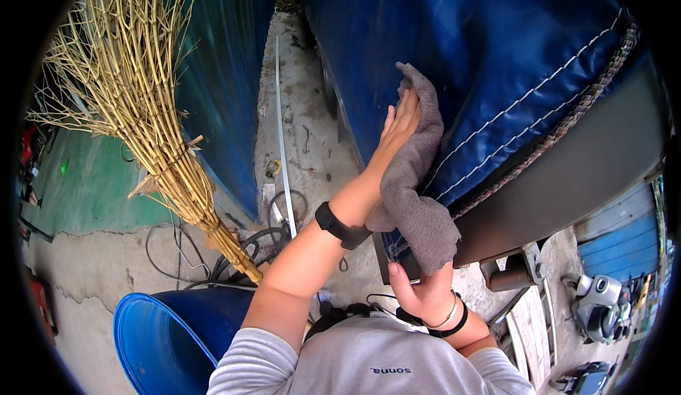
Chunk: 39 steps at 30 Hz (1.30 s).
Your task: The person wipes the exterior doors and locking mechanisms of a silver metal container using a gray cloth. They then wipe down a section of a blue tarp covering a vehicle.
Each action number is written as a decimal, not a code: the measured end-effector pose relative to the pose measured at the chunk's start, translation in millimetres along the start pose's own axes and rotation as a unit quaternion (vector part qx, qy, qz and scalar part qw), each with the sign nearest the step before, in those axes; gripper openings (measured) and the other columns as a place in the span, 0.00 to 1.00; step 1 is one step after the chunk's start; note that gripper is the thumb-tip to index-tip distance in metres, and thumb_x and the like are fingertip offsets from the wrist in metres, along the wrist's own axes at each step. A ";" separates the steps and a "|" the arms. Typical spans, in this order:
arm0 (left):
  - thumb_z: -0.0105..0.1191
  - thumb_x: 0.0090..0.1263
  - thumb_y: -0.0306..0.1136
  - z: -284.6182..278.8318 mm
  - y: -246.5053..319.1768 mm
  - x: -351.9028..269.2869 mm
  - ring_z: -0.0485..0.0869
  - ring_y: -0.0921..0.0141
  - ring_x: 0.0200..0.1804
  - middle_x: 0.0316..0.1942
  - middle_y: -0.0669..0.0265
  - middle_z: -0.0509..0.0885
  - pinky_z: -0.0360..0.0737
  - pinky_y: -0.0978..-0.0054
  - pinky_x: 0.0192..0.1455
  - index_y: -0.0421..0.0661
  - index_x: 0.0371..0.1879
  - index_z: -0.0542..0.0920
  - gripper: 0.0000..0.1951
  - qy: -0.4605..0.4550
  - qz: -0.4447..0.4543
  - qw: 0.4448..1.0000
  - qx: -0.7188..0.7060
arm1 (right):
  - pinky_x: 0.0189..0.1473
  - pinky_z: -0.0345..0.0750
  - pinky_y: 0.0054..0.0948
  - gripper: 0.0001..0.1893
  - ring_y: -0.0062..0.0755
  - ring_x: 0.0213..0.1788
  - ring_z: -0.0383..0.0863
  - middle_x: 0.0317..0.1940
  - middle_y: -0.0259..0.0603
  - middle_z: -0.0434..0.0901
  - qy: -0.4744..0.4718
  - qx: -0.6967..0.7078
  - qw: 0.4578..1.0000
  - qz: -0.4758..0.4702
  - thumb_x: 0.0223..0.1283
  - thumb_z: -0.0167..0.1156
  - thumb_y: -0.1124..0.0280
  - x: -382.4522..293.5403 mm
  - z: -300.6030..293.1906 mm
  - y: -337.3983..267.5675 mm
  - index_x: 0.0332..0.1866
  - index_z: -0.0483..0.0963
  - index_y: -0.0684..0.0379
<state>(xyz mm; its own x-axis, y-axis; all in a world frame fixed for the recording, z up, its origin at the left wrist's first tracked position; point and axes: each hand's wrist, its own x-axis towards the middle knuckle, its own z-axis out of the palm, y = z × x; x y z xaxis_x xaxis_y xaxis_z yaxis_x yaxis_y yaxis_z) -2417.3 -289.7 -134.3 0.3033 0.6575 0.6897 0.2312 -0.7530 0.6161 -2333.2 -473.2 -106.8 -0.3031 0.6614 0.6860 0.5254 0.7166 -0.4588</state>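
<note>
A grey-brown cloth towel (412, 182) hangs in folds along the blue tarpaulin (372, 38). My left hand (399, 131), with a black band on its wrist, holds the towel against the tarpaulin; its fingers are straight and the palm is hidden. Lower down, my right hand (425, 294) is at the towel's near end, thumb apart. The towel covers its other fingers, so its grip is not visible. White stitching and a braided rope (564, 134) run along the tarpaulin's edge, above a dark metal panel (574, 174).
A bundled twig broom (175, 155) leans at the left, above a blue plastic barrel (154, 310). Hoses and cables (213, 267) lie on the concrete floor (80, 267). A metal bracket (513, 270) juts out below the panel. A scooter (601, 304) stands at the far right.
</note>
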 end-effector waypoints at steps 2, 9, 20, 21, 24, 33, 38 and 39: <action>0.46 0.69 0.35 10.9 -1.3 -9.6 0.40 0.61 0.79 0.77 0.56 0.44 0.35 0.57 0.77 0.44 0.73 0.53 0.33 0.009 -0.074 0.997 0.021 | 0.62 0.67 0.45 0.32 0.61 0.59 0.71 0.58 0.59 0.70 -0.020 -0.021 1.000 0.001 0.51 0.64 0.78 -7.3 2.7 7.1 0.63 0.61 0.71; 0.43 0.71 0.29 26.7 -13.2 -20.2 0.43 0.62 0.78 0.78 0.63 0.43 0.42 0.60 0.77 0.48 0.75 0.51 0.32 0.024 0.054 0.981 -0.185 | 0.59 0.70 0.44 0.27 0.59 0.56 0.74 0.55 0.55 0.73 -0.046 -0.031 0.998 -0.044 0.50 0.64 0.77 -6.0 -2.3 2.1 0.58 0.68 0.68; 0.42 0.73 0.33 0.1 5.3 18.3 0.45 0.61 0.78 0.78 0.65 0.40 0.43 0.61 0.78 0.51 0.76 0.46 0.33 0.007 0.001 0.996 -0.085 | 0.60 0.69 0.42 0.28 0.58 0.58 0.73 0.56 0.58 0.71 -0.003 0.000 1.000 0.005 0.53 0.64 0.76 1.3 2.9 -0.5 0.60 0.66 0.70; 0.43 0.73 0.35 11.2 -11.7 11.4 0.45 0.60 0.78 0.78 0.65 0.40 0.42 0.61 0.78 0.51 0.76 0.45 0.34 0.010 -0.002 0.997 -0.078 | 0.61 0.68 0.42 0.28 0.58 0.58 0.72 0.56 0.59 0.71 -0.005 0.000 1.000 0.012 0.53 0.64 0.75 -1.6 3.8 0.3 0.60 0.65 0.70; 0.45 0.72 0.37 33.2 -50.6 -14.1 0.45 0.60 0.78 0.78 0.64 0.41 0.42 0.62 0.78 0.51 0.76 0.45 0.36 0.019 -0.014 0.999 -0.047 | 0.61 0.68 0.42 0.28 0.57 0.58 0.72 0.57 0.58 0.71 -0.011 0.004 0.999 0.034 0.53 0.64 0.76 -7.9 6.0 -2.0 0.60 0.66 0.70; 0.56 0.64 0.31 -71.0 109.1 -12.4 0.48 0.66 0.76 0.77 0.62 0.46 0.47 0.69 0.77 0.44 0.75 0.44 0.44 -0.078 0.158 0.968 -0.177 | 0.60 0.65 0.44 0.22 0.57 0.56 0.71 0.53 0.54 0.73 0.015 0.112 0.993 0.043 0.50 0.63 0.75 -16.2 -4.9 -9.6 0.54 0.72 0.66; 0.48 0.69 0.24 -54.2 100.9 23.7 0.44 0.65 0.78 0.77 0.62 0.44 0.43 0.69 0.77 0.45 0.75 0.47 0.37 -0.039 0.158 0.939 -0.303 | 0.66 0.60 0.44 0.29 0.53 0.63 0.67 0.60 0.56 0.66 0.094 0.218 0.971 0.008 0.53 0.59 0.79 -9.3 -9.9 -11.6 0.62 0.60 0.71; 0.48 0.69 0.24 -55.3 102.8 30.0 0.44 0.65 0.78 0.77 0.61 0.45 0.44 0.68 0.77 0.46 0.75 0.47 0.36 -0.037 0.167 0.945 -0.280 | 0.68 0.57 0.43 0.33 0.52 0.65 0.64 0.63 0.57 0.62 0.090 0.236 0.967 -0.001 0.54 0.57 0.81 -10.5 -11.4 -8.0 0.65 0.53 0.73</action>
<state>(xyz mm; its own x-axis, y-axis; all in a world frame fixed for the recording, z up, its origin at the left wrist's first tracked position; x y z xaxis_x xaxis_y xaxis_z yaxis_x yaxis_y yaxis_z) -2435.6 -345.8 -29.3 0.3411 0.3663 0.8657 -0.4082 -0.7719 0.4874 -2325.1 -488.3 -103.9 -0.1383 0.6414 0.7546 0.0896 0.7669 -0.6354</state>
